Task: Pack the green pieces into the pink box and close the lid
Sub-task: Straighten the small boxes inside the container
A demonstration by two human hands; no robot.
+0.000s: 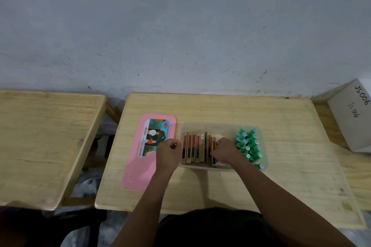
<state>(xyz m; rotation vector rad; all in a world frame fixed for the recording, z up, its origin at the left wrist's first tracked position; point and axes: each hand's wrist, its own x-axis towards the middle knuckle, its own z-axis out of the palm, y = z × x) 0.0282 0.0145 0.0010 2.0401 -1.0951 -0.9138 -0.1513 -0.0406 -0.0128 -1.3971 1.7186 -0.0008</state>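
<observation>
**Green pieces boxed, lid off**

The green pieces (249, 145) stand at the right end of the translucent box (200, 167) on the table (220, 190). The right hand (224, 150) grips 1 of the gold-and-red cartons (193, 146). The left hand (168, 153) curls at the box's left wall (grip unclear). The pink lid (138, 166) lies alongside.

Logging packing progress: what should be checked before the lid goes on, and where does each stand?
1. Green pieces in the box: ok for the cluster; front-corner one, cannot tell.
2. Pink lid on the table beside the box: ok.
3. Opening free of hands: not ok, right hand is on the gold-and-red cases.
4. Left hand free for the lid: cannot tell, fingers curled at the box's left wall.
5. Contents below the rim: cannot tell.
</observation>
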